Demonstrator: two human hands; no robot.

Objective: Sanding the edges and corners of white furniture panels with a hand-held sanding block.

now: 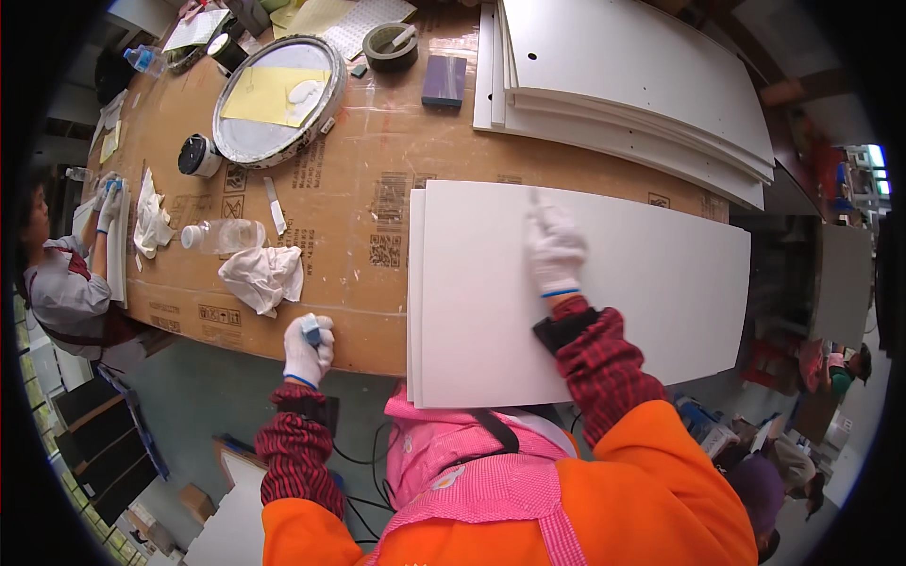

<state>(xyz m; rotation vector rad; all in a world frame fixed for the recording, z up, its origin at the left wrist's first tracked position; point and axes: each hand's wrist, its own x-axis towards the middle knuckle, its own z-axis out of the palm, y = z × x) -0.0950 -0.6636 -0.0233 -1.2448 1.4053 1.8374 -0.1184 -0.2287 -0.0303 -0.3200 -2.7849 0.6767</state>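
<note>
My left hand [308,351], in a white glove with a blue cuff, is closed around a small blue block [311,329] by the table's front edge. A gloved right hand [555,247], my own, lies over a large white panel [651,283], its fingers pointing away from me and somewhat blurred. The index finger looks stretched out along the panel's surface, and I see nothing held there. Beneath this panel at least one more white panel [415,283] shows at the left edge. Their near edges overhang the table toward my pink apron.
A cardboard-covered table [359,311] carries a crumpled white cloth [264,279], a clear bottle [225,236], a round lid [226,123], a tape roll [390,47] and a purple-blue block [444,80]. More white panels [632,75] are stacked far right. A co-worker [71,274] stands left.
</note>
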